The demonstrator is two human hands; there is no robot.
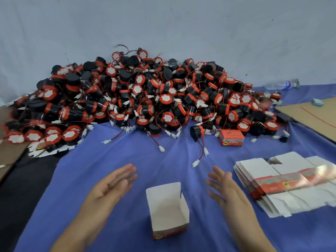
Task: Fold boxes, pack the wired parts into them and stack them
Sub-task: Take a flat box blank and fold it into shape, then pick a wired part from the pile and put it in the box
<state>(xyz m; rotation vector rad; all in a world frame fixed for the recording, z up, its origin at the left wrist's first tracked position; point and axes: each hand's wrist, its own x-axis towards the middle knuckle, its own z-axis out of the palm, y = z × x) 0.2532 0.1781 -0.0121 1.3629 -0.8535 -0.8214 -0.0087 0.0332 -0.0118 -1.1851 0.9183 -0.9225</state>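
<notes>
A small folded box point(168, 210) stands upright on the blue cloth point(127, 224) with its top flap open and a white, empty inside. My left hand point(111, 186) hovers to its left and my right hand point(227, 190) to its right, both with straight fingers, holding nothing and apart from the box. A big heap of black-and-red round wired parts point(145, 95) with white plugs lies beyond. One loose wired part point(197, 131) sits at the heap's near edge. A closed red box point(231, 137) lies beside it.
A stack of flat unfolded boxes point(283, 180) lies at the right. Cardboard sheets lie at the far right point(314, 113) and far left point(7, 153). A plastic bottle point(281, 84) lies by the wall. More flat boxes point(45, 150) stick out under the heap's left side.
</notes>
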